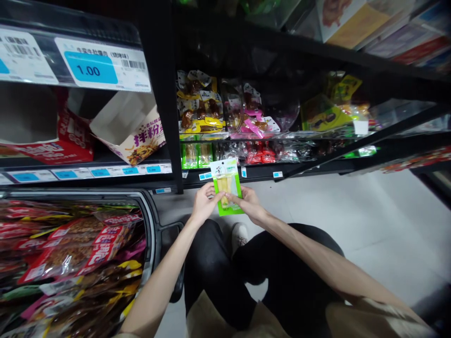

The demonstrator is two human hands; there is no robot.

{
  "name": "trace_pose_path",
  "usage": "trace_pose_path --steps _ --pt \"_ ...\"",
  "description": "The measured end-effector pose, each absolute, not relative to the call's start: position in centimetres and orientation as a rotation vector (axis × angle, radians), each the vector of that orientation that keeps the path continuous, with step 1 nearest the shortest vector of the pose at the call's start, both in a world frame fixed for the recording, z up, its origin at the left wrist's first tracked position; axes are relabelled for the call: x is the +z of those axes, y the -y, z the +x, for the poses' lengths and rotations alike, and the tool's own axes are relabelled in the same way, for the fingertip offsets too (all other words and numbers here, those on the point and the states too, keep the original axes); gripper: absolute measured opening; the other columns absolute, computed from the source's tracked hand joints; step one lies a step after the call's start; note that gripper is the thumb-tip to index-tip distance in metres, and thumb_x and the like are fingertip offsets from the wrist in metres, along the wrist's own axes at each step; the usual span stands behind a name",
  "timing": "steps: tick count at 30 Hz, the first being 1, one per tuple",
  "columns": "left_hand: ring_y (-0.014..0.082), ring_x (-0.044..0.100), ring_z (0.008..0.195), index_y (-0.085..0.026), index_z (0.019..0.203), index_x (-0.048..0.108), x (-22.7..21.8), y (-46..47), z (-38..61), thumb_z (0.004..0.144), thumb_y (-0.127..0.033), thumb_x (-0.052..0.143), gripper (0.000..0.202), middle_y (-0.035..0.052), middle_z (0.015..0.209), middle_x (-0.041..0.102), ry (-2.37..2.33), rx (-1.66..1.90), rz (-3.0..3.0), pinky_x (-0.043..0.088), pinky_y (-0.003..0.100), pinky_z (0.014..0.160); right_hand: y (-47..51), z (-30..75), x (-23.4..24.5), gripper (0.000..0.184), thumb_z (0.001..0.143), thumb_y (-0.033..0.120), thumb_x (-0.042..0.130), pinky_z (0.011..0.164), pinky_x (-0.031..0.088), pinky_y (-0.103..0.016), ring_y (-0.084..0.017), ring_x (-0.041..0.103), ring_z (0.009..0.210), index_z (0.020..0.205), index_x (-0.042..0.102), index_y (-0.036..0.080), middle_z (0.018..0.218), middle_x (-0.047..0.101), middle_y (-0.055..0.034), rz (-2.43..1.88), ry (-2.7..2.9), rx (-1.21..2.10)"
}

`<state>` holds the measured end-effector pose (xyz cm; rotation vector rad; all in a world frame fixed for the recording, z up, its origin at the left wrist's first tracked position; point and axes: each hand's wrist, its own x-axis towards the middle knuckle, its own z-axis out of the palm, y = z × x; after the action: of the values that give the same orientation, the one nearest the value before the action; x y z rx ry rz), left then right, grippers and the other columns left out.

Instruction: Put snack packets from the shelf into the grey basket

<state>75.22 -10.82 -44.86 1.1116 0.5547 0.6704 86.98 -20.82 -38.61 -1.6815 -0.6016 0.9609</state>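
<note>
A green and white snack packet [230,180] with pale yellow pieces showing through its clear front is held upright between both hands, above my knees. My left hand [205,203] grips its left edge, with the thumb pressed on the front. From the other side my right hand [249,203] pinches the right edge, its thumb also lying across the front. The fingers behind the packet are partly hidden. Just beyond it, similar green packets [197,154] stand on the low shelf.
At the left, a black-rimmed basket [152,225] holds several snack bags [81,239]. Above it are shelved open cartons [128,124] and price tags [105,65]. Ahead, a clear-fronted shelf carries yellow packets [200,110]. Grey floor [380,216] extends to the right.
</note>
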Motion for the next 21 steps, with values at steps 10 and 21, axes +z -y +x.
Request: trace_pose_path --steps 10,21 --pt "0.0182 0.068 0.094 -0.019 0.09 0.061 -44.5 11.1 75.2 0.079 -0.049 0.074 0.035 0.0066 0.104 0.069 -0.653 0.727 1.129 0.052 0.024 0.071 21.1 86.1 -38.7 0.044 0.092 0.05 0.065 0.091 0.058 -0.041 -0.028 0.069 0.108 0.123 0.073 0.021 0.124 0.071 -0.0117 -1.838 1.136 0.662" --pt "0.0293 0.067 0.118 -0.015 0.122 0.068 -42.1 10.6 74.1 0.095 -0.057 0.05 0.053 0.0112 0.115 0.074 -0.487 0.442 0.32 0.052 0.04 0.104 21.6 84.7 -38.0 0.074 0.104 0.046 0.046 0.129 0.015 -0.058 -0.032 0.002 0.159 0.165 0.017 0.016 0.17 0.009 -0.0116 -2.015 2.233 -0.005"
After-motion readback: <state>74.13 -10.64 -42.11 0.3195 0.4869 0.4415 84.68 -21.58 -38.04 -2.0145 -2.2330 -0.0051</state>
